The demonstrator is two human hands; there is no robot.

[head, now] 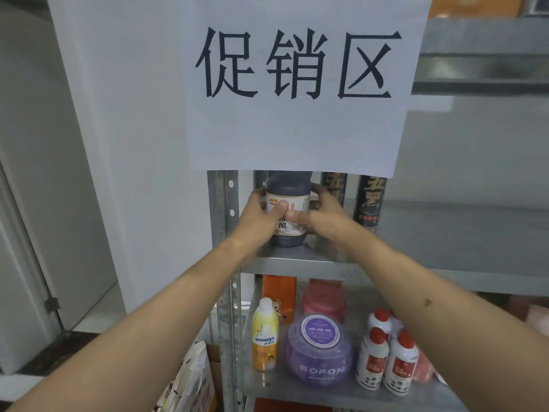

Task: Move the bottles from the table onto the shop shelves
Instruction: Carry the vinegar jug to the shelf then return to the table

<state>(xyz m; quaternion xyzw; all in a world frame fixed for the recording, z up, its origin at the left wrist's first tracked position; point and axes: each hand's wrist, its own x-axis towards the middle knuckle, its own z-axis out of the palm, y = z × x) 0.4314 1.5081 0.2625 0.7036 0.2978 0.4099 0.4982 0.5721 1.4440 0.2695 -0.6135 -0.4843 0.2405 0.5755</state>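
- A person's two bare arms reach forward and up to a grey metal shelf rack (225,263).
- Both hands hold one dark bottle (286,185) with a pale label. It stands upright at the left end of the upper shelf (297,257), its base on the shelf surface, just right of the rack's perforated post.
- The left hand (261,215) wraps the bottle's left side, fingers curled behind it and thumb lying across the front of the label.
- The right hand (320,214) grips the right side, fingers curled round the back and thumb pressed on the lower label, nearly meeting the left thumb.
- A large white paper sign (297,84) with three big black Chinese characters hangs in front of the rack and hides the bottle's top.
- To the right on the same shelf stand two tall black bottles (370,200) with gold characters, their tops also hidden by the sign.
- On the lower shelf (341,394), from the left: a yellow and white bottle (265,334) marked "seaways", a round purple jar (319,349) marked "BOFON", and a cluster of small white bottles (386,358) with red caps.
- Behind these are an orange carton (279,292) and a pink jar (323,301).
- A patterned paper bag (190,379) sits low down, left of the rack.
- A white wall (118,144) fills the left side of the view.
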